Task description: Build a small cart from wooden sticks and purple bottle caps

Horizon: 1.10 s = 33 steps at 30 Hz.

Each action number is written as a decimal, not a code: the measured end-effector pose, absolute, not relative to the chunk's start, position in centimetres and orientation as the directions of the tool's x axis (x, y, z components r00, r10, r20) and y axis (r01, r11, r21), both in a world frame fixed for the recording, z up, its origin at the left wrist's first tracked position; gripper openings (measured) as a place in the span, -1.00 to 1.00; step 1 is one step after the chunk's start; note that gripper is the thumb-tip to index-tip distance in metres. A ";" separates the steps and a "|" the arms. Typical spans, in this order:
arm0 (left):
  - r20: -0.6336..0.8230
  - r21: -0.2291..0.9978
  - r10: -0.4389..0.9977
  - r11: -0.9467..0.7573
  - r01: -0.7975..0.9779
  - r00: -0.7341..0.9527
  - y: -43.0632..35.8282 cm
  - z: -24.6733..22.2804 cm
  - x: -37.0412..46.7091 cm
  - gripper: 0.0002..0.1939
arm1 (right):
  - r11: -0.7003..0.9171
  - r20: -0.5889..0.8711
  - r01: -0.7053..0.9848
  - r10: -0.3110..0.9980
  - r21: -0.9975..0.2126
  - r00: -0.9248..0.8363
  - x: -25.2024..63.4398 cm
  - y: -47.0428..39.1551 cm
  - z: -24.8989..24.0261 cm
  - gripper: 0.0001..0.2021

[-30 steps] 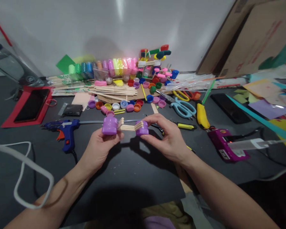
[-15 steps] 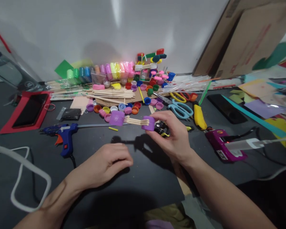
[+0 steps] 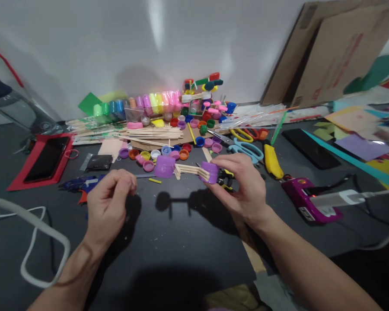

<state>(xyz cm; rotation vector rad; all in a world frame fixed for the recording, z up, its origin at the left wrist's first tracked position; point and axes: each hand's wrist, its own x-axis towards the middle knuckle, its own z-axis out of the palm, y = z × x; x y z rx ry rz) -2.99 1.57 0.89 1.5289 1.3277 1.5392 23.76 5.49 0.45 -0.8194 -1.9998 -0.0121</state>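
My right hand (image 3: 243, 185) pinches one end of a small craft piece between thumb and fingers. The piece has two purple bottle caps (image 3: 165, 167) joined by short light wooden sticks (image 3: 189, 169); the gripped cap (image 3: 208, 172) is at its right end. It is held above the dark table, its shadow falling below. My left hand (image 3: 108, 205) is closed with curled fingers, apart from the piece, and nothing shows in it. Behind that hand lies a blue glue gun (image 3: 78, 183), its handle mostly hidden. Part of a black and yellow tool (image 3: 226, 177) shows behind my right fingers.
Loose coloured caps (image 3: 155, 154), wooden sticks (image 3: 154, 133) and clay tubs (image 3: 149, 103) line the back. Blue-handled scissors (image 3: 244, 150), a yellow cutter (image 3: 272, 160) and a purple power adapter (image 3: 298, 194) lie right. A phone (image 3: 47, 160) and white cable (image 3: 48, 226) are left.
My left hand has moved left and up from the table's middle, now covering part of the glue gun. The capped piece in my right hand has tilted and shifted slightly right and down.
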 end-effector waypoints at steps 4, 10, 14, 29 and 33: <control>0.438 0.898 0.866 -0.411 0.156 -0.242 0.7 2.1 -2.8 -0.68 | 0.773 0.775 0.562 0.537 -0.294 -0.334 23.8 5.4 0.5 -0.60; 0.113 0.818 0.987 -0.029 -0.574 0.112 0.5 4.3 -4.1 -0.50 | 0.773 0.751 0.575 0.542 -0.268 -0.378 23.7 5.6 0.3 -0.59; -0.123 0.974 0.992 0.127 -0.187 0.032 0.9 2.5 -3.6 -0.51 | 0.761 0.755 0.588 0.549 -0.274 -0.358 23.9 5.7 0.4 -0.59; 0.023 0.935 0.964 -0.115 0.337 0.266 -0.5 2.0 -1.9 -0.73 | 0.768 0.747 0.622 0.502 -0.153 -0.436 23.9 5.4 1.0 -0.56; 0.435 0.812 0.892 -0.327 0.485 -0.127 -1.7 1.5 -2.4 -0.88 | 0.760 0.737 0.640 0.497 -0.115 -0.458 23.7 5.2 1.2 -0.55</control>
